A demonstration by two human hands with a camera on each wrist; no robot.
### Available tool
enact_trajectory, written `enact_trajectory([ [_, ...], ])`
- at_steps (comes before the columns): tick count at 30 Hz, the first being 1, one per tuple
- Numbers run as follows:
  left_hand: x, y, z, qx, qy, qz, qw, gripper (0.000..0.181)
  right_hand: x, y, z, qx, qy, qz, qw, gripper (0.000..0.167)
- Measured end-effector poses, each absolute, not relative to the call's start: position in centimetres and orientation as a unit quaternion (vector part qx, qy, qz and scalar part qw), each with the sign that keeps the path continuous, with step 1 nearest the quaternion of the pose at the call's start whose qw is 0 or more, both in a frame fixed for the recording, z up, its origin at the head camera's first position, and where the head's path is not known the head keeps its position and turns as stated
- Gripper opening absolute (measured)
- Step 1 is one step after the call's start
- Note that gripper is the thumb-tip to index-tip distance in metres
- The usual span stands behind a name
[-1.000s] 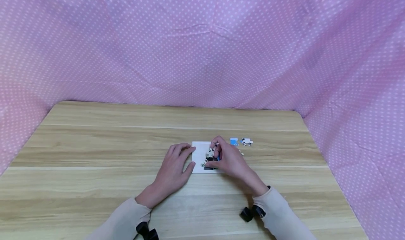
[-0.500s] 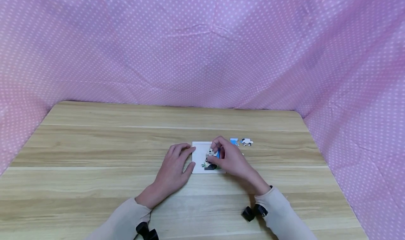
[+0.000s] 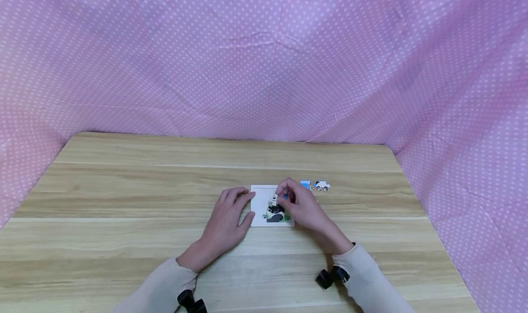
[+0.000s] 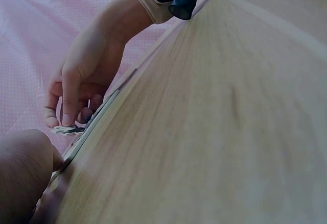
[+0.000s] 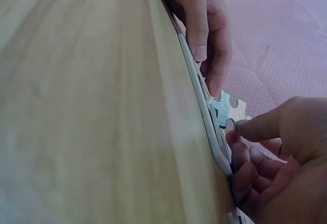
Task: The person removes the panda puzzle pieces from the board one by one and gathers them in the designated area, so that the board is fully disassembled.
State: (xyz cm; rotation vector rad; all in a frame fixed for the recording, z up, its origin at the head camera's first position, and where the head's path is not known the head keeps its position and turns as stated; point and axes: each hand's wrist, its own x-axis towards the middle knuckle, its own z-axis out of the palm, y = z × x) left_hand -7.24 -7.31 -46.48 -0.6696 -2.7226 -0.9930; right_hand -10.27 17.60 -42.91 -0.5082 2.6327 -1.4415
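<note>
A white puzzle board (image 3: pixel 259 212) lies flat on the table, with a panda picture (image 3: pixel 275 213) on its right part. At the board's left edge rests my left hand (image 3: pixel 226 220), its thumb and index finger spread and touching the rim. Above the board's upper right, my right hand (image 3: pixel 302 207) pinches a puzzle piece (image 5: pixel 230 109) between thumb and fingers. That piece stands tilted over the board in the right wrist view; the left wrist view shows the puzzle piece (image 4: pixel 67 130) under the fingertips. The right hand hides the board's right side.
Two loose puzzle pieces lie beyond the right hand: a blue piece (image 3: pixel 305 184) and a white-and-black piece (image 3: pixel 321 185). Wooden tabletop (image 3: pixel 136 198) surrounds the board. A pink dotted cloth (image 3: pixel 264 74) hangs behind the table and along its sides.
My right thumb has moved up and away from the board's lower part, uncovering more of the panda picture. The pinched piece has risen with it. My left hand has stayed still.
</note>
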Motion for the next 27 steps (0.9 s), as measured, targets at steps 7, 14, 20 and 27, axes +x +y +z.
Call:
enact_trajectory([
  [7,-7.18,-7.28,-46.36,-0.223,-0.914,-0.331,0.08,0.049,-10.29,17.43,-42.82,-0.151,0.86,-0.484,0.055,0.014],
  [14,-7.14,-7.21,-46.28,-0.22,-0.914,-0.331,0.076,0.049,-10.27,17.33,-42.82,-0.126,0.855,-0.5,0.061,0.015],
  [20,-7.08,-7.2,-46.17,-0.219,-0.915,-0.331,0.075,0.048,-10.33,17.3,-42.86,-0.124,0.847,-0.512,0.066,0.012],
  [27,-6.98,-7.2,-46.1,-0.216,-0.916,-0.329,0.07,0.049,-10.25,17.22,-42.45,-0.114,0.832,-0.538,0.066,0.013],
])
